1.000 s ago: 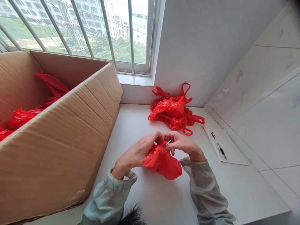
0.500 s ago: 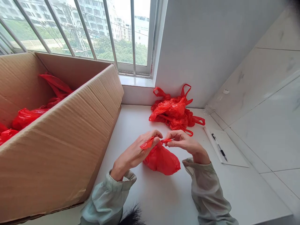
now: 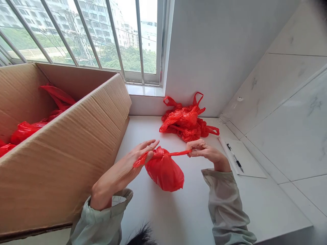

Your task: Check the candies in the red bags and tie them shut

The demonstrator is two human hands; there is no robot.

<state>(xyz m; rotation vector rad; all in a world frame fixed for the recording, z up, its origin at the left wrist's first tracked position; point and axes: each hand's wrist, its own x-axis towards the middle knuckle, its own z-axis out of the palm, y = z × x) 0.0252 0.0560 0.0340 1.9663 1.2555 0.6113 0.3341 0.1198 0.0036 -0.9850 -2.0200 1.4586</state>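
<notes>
A filled red plastic bag point(image 3: 166, 172) is in front of me over the white tabletop, with a knot at its neck. My left hand point(image 3: 133, 160) is at the left of the knot, with its fingers stretched forward and the bag's left handle held at the thumb. My right hand point(image 3: 206, 153) pinches the end of the other handle, which is twisted thin and pulled taut to the right. What is inside the bag is hidden.
A large open cardboard box point(image 3: 76, 143) with red bags point(image 3: 28, 131) in it stands at the left. Crumpled red plastic bags point(image 3: 186, 119) lie by the wall. A pen point(image 3: 235, 158) rests on a paper pad point(image 3: 249, 161) to the right. A barred window point(image 3: 127, 44) is behind.
My hands have moved apart, the left one leftward with its fingers straightening. The right handle is now drawn out taut, and a knot shows at the bag's neck. The view has shifted slightly.
</notes>
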